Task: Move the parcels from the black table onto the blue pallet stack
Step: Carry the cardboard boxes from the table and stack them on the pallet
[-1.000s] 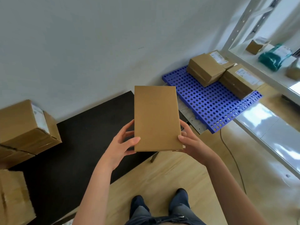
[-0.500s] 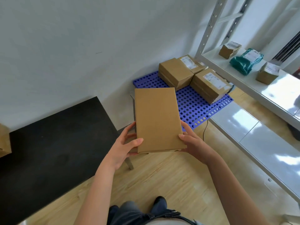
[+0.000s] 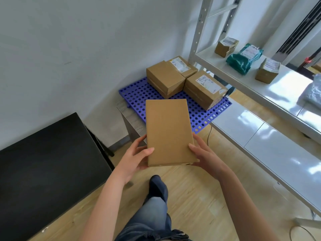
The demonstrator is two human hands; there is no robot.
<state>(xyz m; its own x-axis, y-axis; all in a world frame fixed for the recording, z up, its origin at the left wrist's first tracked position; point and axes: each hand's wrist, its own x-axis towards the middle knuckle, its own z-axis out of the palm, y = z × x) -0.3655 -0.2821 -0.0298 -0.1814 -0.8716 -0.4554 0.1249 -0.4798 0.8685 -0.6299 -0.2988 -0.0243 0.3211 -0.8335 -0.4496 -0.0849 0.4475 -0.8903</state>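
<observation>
I hold a flat brown cardboard parcel [image 3: 168, 131] in the air with both hands, its long side pointing away from me. My left hand [image 3: 137, 157] grips its near left corner and my right hand [image 3: 203, 155] grips its near right corner. Just beyond the parcel lies the blue perforated pallet [image 3: 205, 115], partly hidden by it. Two labelled cardboard boxes [image 3: 166, 79] [image 3: 205, 89] sit on the pallet's far side. The black table [image 3: 43, 162] is at my left, and the part in view holds no parcels.
A white metal shelf rack [image 3: 260, 84] runs along the right, holding small boxes [image 3: 225, 46] and a green bagged packet [image 3: 245, 58]. A lower white shelf [image 3: 251, 129] juts out beside the pallet. A grey stand [image 3: 132, 119] sits between table and pallet. My leg and shoe [image 3: 158, 188] are on the wooden floor.
My view has swung right and closer to the pallet. The boxes on the black table have left the view. The parcel stays gripped in both hands, and one foot has stepped forward.
</observation>
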